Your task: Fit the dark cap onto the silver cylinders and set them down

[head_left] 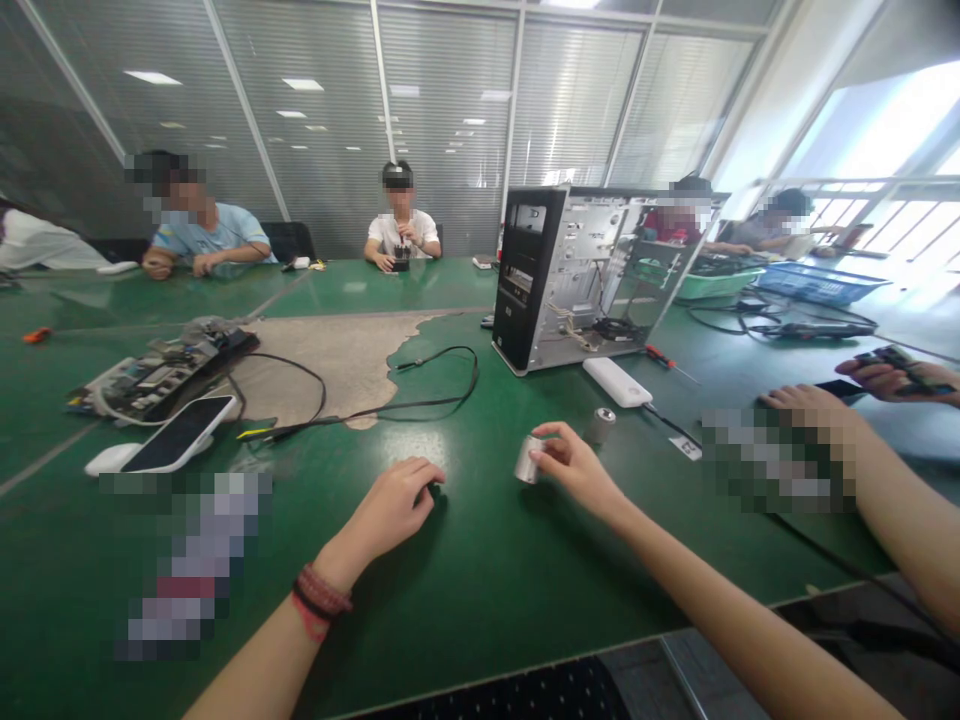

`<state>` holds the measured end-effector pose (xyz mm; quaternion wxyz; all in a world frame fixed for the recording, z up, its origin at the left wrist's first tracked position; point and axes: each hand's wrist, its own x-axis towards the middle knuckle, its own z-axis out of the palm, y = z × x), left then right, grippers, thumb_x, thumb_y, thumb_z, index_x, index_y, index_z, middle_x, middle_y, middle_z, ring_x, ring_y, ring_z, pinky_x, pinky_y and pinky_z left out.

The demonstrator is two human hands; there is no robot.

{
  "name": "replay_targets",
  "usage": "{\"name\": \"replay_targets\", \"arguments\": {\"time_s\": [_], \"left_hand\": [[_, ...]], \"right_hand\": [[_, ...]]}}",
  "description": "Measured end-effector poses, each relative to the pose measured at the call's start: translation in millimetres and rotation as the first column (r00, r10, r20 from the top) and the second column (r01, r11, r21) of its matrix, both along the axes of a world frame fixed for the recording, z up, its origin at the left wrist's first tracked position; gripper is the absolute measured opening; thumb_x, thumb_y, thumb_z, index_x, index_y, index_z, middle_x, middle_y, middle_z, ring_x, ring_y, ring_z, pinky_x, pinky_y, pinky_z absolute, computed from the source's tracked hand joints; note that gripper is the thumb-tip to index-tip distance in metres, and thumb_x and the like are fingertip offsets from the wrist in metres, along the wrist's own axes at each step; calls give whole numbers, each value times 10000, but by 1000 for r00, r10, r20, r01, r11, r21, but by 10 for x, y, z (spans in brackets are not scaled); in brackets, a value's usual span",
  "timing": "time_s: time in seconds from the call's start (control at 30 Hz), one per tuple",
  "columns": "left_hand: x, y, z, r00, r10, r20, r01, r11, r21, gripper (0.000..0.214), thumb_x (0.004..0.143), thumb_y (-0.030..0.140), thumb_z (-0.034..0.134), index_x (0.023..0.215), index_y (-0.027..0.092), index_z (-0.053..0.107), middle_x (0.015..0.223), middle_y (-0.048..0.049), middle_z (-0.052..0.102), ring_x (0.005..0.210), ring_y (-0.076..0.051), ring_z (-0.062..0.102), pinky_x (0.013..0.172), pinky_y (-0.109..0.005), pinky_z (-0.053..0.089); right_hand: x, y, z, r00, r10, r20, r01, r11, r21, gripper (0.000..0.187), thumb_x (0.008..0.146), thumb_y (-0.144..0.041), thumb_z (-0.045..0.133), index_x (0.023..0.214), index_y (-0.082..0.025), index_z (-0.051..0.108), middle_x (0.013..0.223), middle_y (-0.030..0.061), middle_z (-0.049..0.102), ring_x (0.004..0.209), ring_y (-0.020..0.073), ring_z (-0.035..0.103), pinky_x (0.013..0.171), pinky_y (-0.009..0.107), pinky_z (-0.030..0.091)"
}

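Pinching the small metal cylinder (527,460) only at fingertips, the right hand (574,466) is risking it rolling across the green table (480,580) toward its twin (600,425), while the left hand (394,505) is curling over something, possibly nothing.

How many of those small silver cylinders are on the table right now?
2: one silver cylinder is held in the right hand; a second cylinder stands just beyond it. The left hand may hide something.
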<state>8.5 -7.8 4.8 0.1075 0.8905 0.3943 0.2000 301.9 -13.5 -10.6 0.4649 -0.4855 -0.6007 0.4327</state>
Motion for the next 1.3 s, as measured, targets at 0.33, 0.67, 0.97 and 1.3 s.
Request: {"name": "replay_targets", "arguments": {"time_s": [0.33, 0.67, 0.97, 1.3], "left_hand": [[42, -36, 14, 988, 54, 147, -46, 997, -57, 340, 831, 127, 465, 1163, 191, 505, 989, -56, 658, 920, -207, 619, 862, -354, 473], [107, -74, -4, 994, 51, 99, -48, 998, -26, 311, 827, 116, 480, 1123, 190, 536, 962, -45, 674, 929, -205, 617, 882, -356, 465], [111, -66, 4, 995, 43, 91, -40, 999, -30, 283, 824, 106, 476, 1086, 183, 553, 948, -54, 676, 914, -208, 620, 863, -355, 472], [98, -61, -17, 987, 51, 150, -43, 997, -61, 286, 815, 113, 484, 1077, 191, 568, 1004, -61, 669, 928, -204, 628, 857, -338, 484]], "right_hand": [[-1037, 137, -142, 638, -4, -770, -457, 803, -382, 280, 801, -402, 661, 906, -163, 559, 728, 9, 686, 618, 99, 642, 622, 215, 504], [-904, 74, -112, 546, -212, -810, -460, 733, -502, 285, 958, -388, 437, 851, -148, 547, 675, 53, 702, 543, 99, 660, 569, 199, 520], [-899, 59, -144, 527, -173, -832, -505, 724, -471, 300, 939, -413, 462, 839, -145, 553, 685, 46, 690, 549, 97, 645, 597, 210, 512], [-906, -15, -91, 764, 101, -638, -256, 954, -157, 308, 786, -388, 669, 997, -252, 491, 772, -40, 617, 673, 124, 606, 656, 247, 475]]}}
